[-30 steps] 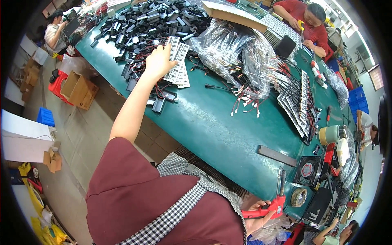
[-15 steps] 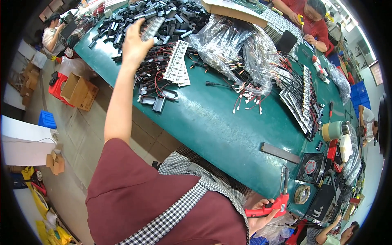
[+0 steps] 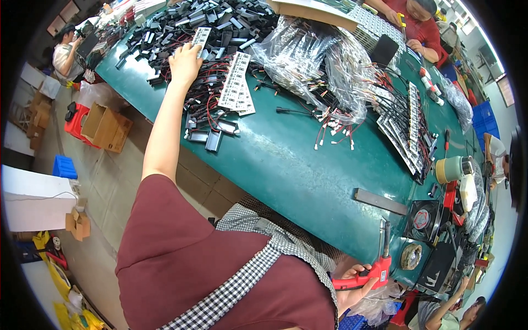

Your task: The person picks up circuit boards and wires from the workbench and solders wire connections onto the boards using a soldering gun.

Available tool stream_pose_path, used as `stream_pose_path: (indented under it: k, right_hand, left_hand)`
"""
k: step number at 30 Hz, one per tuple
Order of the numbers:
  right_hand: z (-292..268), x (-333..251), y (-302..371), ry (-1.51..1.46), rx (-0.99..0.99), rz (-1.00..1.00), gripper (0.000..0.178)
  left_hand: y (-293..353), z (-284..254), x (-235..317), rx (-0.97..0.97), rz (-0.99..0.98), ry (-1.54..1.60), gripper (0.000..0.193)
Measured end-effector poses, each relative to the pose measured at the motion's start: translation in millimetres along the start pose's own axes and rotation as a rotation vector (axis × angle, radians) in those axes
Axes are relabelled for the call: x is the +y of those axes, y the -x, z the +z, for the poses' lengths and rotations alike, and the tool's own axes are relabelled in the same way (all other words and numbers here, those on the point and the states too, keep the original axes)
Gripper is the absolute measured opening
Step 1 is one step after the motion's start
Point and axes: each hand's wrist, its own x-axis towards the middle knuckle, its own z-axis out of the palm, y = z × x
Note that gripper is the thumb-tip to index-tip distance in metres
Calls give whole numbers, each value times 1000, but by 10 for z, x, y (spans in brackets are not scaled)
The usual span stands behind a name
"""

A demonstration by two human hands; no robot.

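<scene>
The left hand (image 3: 186, 66) bends its fingers at the near end of a white strip (image 3: 202, 37) among the black pieces (image 3: 235, 23); one cannot tell if they pinch it. More white strips (image 3: 235, 81) lie rightward. The right hand (image 3: 351, 296) holds a red tool (image 3: 380, 269).

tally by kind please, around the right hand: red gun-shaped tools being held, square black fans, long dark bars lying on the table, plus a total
Red gun-shaped tool in the right hand: 1
Square black fan: 1
Long dark bar: 1
Total: 3
</scene>
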Motion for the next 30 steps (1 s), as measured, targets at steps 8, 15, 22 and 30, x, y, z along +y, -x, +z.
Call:
stream_pose_path:
  k: [8, 15, 22, 30]
  right_hand:
    - [-43, 33, -22, -16, -6, -15, 41]
    - [-265, -78, -8, -63, -167, 38, 44]
    - [-366, -130, 32, -37, -142, -3, 44]
    - [-377, -169, 37, -47, -124, -46, 47]
  left_hand:
    - [438, -366, 1242, -274, -9, -68, 65]
    - [352, -276, 1071, -252, -3, 43, 73]
    - [96, -754, 571, -138, -221, 886, 63]
    - [247, -1252, -233, -73, -262, 2334, 69]
